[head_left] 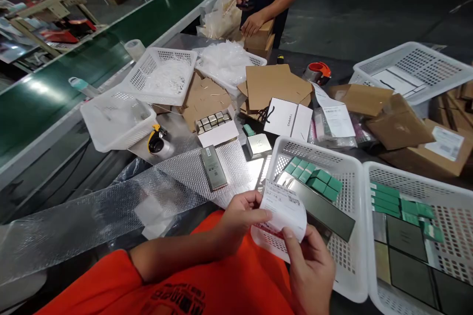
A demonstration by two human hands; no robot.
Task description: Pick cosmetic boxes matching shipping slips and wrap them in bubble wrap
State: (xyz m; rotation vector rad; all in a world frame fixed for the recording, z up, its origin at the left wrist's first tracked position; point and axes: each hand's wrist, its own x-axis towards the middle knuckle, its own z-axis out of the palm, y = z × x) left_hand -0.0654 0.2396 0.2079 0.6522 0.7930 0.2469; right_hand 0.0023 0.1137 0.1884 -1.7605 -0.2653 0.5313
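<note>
Between my two hands is a white printed paper slip (283, 206), curled, with a QR code near its upper right. My left hand (246, 216) pinches its left edge, thumb on top. At the lower right edge, my right hand (308, 261) grips it between thumb and fingers. Behind the slip stands a white basket (356, 256) holding green boxes (321, 182) and a long dark flat box (325, 209). A grey-green box (213, 167) lies on bubble wrap (173, 177) beyond my left hand. Near it is an open white carton (219, 134) of small silver-topped items.
A second basket (369, 192) with green and dark boxes stands at the right. A tape dispenser (158, 142), a white gift bag (288, 118), cardboard (273, 86) and more baskets (168, 96) crowd the table. A person (269, 0) stands across, beside a green conveyor (92, 54).
</note>
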